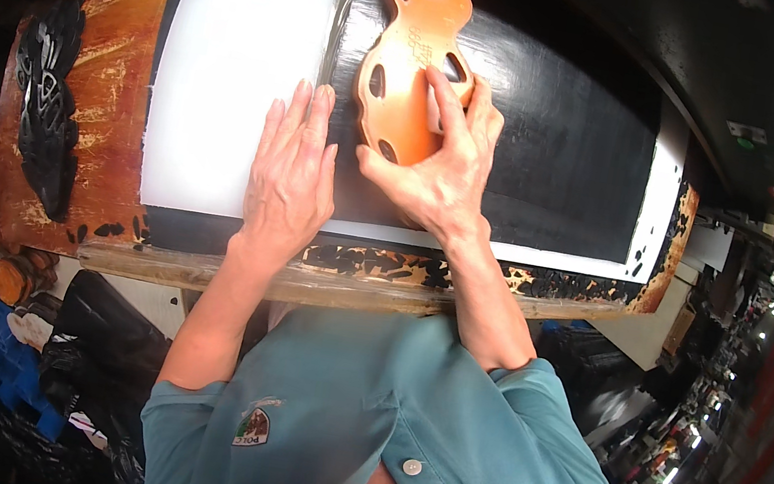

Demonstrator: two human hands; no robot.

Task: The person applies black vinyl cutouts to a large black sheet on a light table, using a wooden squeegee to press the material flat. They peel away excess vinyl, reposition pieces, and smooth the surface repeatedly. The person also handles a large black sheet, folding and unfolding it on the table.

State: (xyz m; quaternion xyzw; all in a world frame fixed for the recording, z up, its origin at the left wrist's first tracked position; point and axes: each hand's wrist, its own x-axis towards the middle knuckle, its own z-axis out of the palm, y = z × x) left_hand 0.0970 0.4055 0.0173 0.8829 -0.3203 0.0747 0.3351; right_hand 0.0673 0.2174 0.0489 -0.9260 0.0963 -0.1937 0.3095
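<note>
An orange, wavy-edged cutting die [412, 48] with several oval openings lies on a black sheet of material [562, 158]. My right hand [443, 175] grips the near end of the die, thumb on its near left side and fingers along its right part. Left of it, my left hand [295, 172] lies flat with fingers stretched out, holding nothing. It rests across the edge where a white sheet [231, 75] meets the black material. The far end of the die runs into shadow at the top.
A worn orange-brown board [108, 117] lies beneath the sheets, with black cut pieces [49, 107] piled at its left. Small black scraps [374, 262] line the near side, beside a wooden edge strip [349, 293]. A dark machine part [642, 39] overhangs the far right.
</note>
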